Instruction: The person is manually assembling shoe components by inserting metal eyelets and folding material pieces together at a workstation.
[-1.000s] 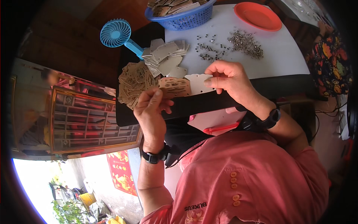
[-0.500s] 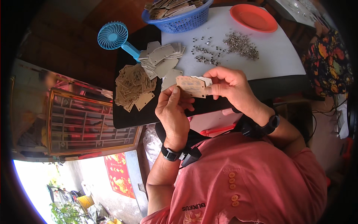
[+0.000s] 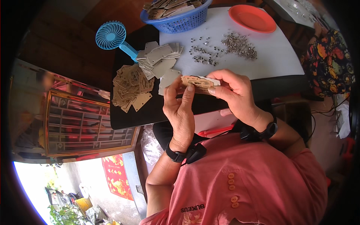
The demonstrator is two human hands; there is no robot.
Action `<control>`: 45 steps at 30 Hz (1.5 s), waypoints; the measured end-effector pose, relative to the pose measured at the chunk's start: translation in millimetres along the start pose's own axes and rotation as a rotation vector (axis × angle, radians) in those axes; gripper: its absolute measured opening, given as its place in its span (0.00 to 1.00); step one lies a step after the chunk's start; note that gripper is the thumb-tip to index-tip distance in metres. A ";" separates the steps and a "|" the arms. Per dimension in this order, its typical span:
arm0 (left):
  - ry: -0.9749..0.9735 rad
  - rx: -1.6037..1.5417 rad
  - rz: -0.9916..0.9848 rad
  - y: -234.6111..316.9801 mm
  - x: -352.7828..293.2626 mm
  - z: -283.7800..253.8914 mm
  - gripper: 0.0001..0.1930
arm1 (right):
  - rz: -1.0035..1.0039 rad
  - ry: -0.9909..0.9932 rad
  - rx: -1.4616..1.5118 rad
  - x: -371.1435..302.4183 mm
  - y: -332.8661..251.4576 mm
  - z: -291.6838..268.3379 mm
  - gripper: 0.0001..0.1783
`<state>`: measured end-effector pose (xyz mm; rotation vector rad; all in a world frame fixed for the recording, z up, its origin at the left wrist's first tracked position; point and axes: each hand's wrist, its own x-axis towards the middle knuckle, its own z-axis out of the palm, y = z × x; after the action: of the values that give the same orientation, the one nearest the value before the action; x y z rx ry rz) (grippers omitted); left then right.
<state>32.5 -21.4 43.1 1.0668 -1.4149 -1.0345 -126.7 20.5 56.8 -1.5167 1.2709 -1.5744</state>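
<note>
A brown printed cardboard card [image 3: 198,83] with a pale piece behind its far edge is held up over the table's near edge. My left hand [image 3: 180,107] pinches its left end, thumb on the printed face. The right end sits between the thumb and fingers of my right hand [image 3: 236,92]. Grey cards [image 3: 159,60] lie in a loose heap just beyond my left hand. A heap of brown printed cards [image 3: 131,86] lies to their left. Small shiny metal pieces [image 3: 240,45] are scattered on the white sheet [image 3: 270,56] beyond my hands.
At the back stand a blue plastic basket [image 3: 180,24] full of cards and a red plate [image 3: 253,18]. A small blue fan [image 3: 112,35] lies at the back left of the black table [image 3: 131,116]. Another person in flowered clothing [image 3: 330,62] is at the far right.
The card has tipped, so its printed face looks foreshortened. My left thumb has moved in over the card, and both hands sit slightly further right.
</note>
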 end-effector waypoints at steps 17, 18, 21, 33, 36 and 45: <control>-0.351 -0.550 -0.281 26.5 -13.2 13.5 0.31 | -0.719 0.179 -0.547 -19.0 18.9 16.2 0.20; -0.327 -0.534 -0.283 25.3 -13.9 14.7 0.26 | -0.718 0.188 -0.559 -19.4 20.7 17.0 0.21; -0.217 -0.465 -0.173 15.4 -11.8 20.8 0.15 | -0.695 0.202 -0.586 -21.9 21.5 17.8 0.22; -0.524 -0.011 0.027 27.8 11.7 10.6 0.09 | -0.264 -0.031 -0.338 -0.6 6.7 -43.0 0.10; -0.494 0.181 0.270 15.2 15.9 7.1 0.09 | -0.140 -0.021 -0.259 -6.4 7.9 -49.1 0.09; -0.436 0.310 0.346 -10.4 5.9 8.3 0.12 | -0.235 0.007 -0.527 -19.2 26.3 -57.8 0.08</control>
<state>24.6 -29.2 33.7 0.7911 -2.0835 -0.8378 -184.4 41.4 31.8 -2.0461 1.6503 -1.4480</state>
